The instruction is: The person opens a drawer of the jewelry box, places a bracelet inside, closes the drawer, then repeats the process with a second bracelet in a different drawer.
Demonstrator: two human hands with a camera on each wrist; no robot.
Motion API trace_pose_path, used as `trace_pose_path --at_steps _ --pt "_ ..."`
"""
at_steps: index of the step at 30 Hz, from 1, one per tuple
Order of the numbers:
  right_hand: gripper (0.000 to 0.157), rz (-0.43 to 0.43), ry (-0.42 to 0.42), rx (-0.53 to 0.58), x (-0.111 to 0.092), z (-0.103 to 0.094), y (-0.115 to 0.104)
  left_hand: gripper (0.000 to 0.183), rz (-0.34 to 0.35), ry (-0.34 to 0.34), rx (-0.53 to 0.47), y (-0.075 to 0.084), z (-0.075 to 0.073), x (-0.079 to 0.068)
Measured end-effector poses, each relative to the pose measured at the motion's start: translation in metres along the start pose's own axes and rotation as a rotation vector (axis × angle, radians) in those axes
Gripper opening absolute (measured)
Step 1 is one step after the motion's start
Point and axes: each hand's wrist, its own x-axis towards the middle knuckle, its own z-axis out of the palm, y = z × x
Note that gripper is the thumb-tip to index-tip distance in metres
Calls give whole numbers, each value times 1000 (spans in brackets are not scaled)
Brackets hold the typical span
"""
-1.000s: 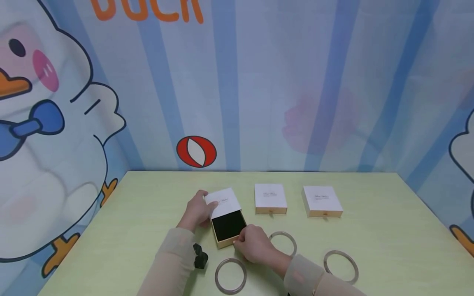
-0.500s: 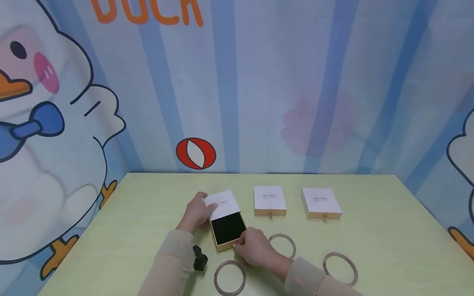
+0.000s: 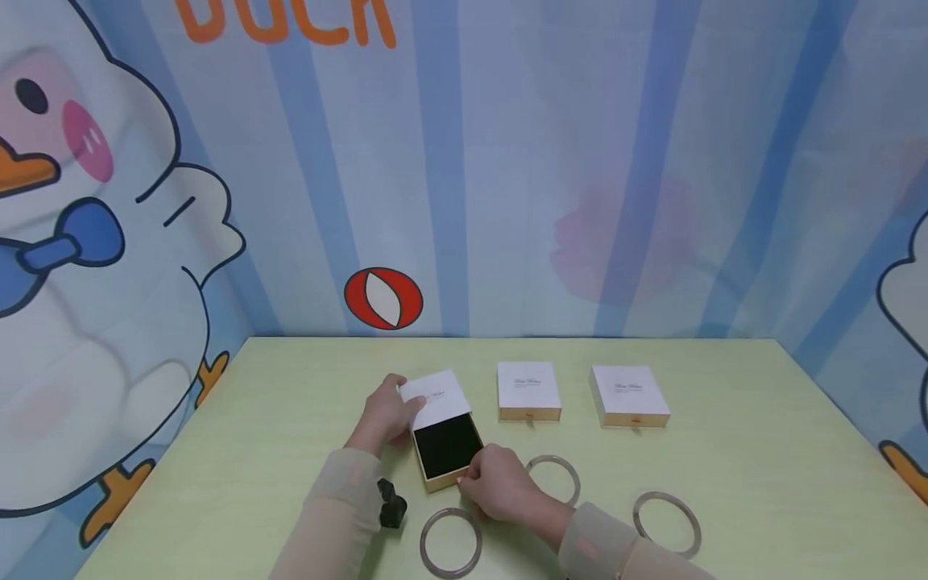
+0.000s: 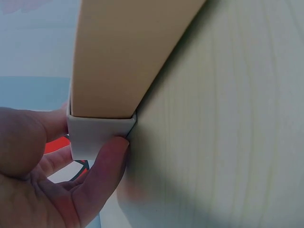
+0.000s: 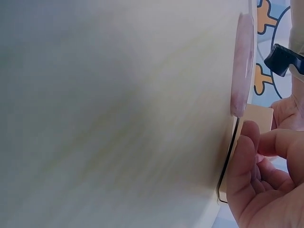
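A white gift box sleeve [image 3: 438, 396] lies tilted on the table, its cream drawer [image 4: 123, 57] pulled well out to show a black lining [image 3: 448, 445]. My left hand [image 3: 386, 415] grips the sleeve, thumb on top and fingers along its side in the head view; the left wrist view shows this grip on the sleeve end [image 4: 92, 137] close up. At the drawer's front right corner, my right hand [image 3: 500, 483] pinches the front edge with curled fingers; its fingertips partly hide what they hold. A greyish bangle [image 3: 424, 541] lies flat just in front of the box.
Two more white gift boxes, one in the middle [image 3: 528, 391] and one farther right [image 3: 631, 395], stand closed at the back. A second bangle [image 3: 577, 479] lies partly behind my right hand, a third bangle [image 3: 698, 532] to its right. A printed curtain [image 3: 507, 161] hangs behind the table.
Apart from a slight shift of the head view, nothing visibly moves: both hands keep their hold and the drawer stays equally far out.
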Motion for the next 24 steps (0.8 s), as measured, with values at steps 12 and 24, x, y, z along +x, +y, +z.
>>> trace_pose_path --at_steps 12,24 --pt "36 -36 0 8 0 1 4 55 76 25 13 -5 1 1" --pt "38 -47 -8 12 -2 -1 3 55 71 23 11 -5 1 1"
